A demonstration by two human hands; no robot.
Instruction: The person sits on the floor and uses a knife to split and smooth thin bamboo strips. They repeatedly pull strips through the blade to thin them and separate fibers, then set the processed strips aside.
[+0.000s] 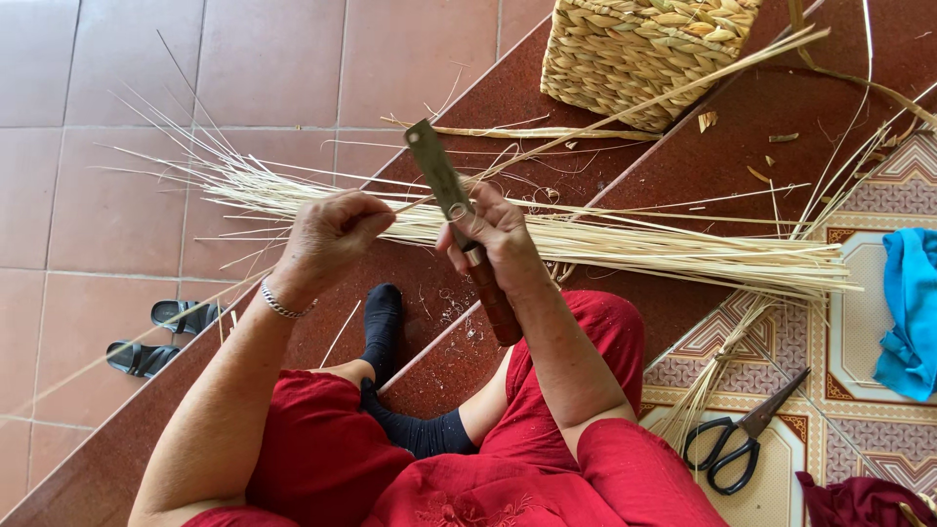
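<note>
Both hands are busy: my left hand [330, 234] pinches the pale straw bundle [586, 244] lying across my lap above the floor, my right hand [498, 234] grips the wooden-handled knife [459, 220] against it, seemingly splitting strands, so steady, shallow blade pressure matters next.

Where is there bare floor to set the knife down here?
Bare tiles lie upper left, above the straw bundle, and left of the sandals. The dark step between the woven basket and the bundle holds only scraps. Right is crowded: scissors, blue cloth, loose straw.
</note>
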